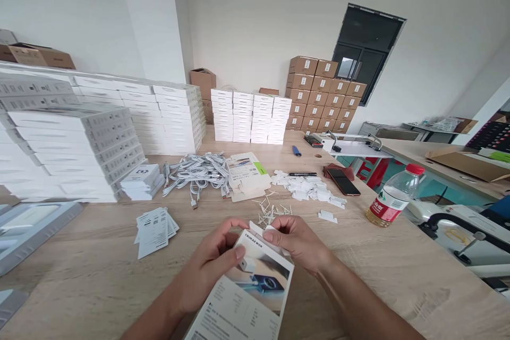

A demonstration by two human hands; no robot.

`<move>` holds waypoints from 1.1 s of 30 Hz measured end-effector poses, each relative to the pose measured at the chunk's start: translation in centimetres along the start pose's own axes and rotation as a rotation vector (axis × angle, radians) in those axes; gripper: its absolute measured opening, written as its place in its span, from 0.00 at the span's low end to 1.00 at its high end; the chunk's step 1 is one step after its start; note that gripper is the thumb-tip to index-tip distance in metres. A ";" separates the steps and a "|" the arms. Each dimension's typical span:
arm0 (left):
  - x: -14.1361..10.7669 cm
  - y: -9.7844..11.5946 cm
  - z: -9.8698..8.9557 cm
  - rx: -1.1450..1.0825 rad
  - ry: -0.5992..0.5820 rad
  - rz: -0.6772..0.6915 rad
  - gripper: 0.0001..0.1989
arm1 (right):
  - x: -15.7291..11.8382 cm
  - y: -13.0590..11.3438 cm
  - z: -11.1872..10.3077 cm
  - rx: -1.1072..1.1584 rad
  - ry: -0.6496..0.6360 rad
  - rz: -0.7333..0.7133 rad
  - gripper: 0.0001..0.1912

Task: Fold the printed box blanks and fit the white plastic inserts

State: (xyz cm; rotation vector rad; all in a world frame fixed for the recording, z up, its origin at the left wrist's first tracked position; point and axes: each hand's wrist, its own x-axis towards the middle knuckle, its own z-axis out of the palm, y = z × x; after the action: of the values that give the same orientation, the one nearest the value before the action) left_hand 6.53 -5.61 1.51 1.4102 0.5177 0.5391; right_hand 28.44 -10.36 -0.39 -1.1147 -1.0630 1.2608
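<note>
A white printed box [255, 295] with a charger picture on its face is tilted in front of me at the near edge of the table. My left hand [217, 263] is closed on its upper left side, thumb on the printed face. At the box's top end, my right hand [298, 239] pinches a white flap [258, 229]. What lies inside the box is hidden. Just beyond my hands are small white sticks [271, 211], and a flattened printed carton [247, 175] lies behind them.
Left are stacked white boxes [107, 151], a booklet pile [143, 178], loose leaflets [157, 228] and a grey tray [35, 234]. Coiled white cables [199, 170] lie mid-table. Right are paper scraps [308, 188], a marker [303, 174], a phone [343, 181] and a bottle [394, 196].
</note>
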 end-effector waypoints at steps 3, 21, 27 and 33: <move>0.0 -0.3 0.0 -0.009 0.024 -0.009 0.21 | -0.2 -0.4 0.2 -0.020 -0.015 -0.039 0.19; 0.5 0.9 -0.7 -0.068 0.381 0.076 0.21 | 0.1 -0.6 -0.4 -0.135 0.086 -0.164 0.18; 0.4 1.2 -1.0 -0.099 0.434 0.074 0.22 | -0.3 -0.8 0.0 -0.207 0.025 -0.356 0.14; 0.1 1.0 -1.5 -0.098 0.352 0.022 0.19 | -0.9 -0.9 0.5 -0.487 0.014 -0.622 0.06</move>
State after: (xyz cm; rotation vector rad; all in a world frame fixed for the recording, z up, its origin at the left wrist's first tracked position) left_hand 5.62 -4.28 2.35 1.2337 0.7470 0.8273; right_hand 28.11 -11.25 0.63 -1.0173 -1.6019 0.5095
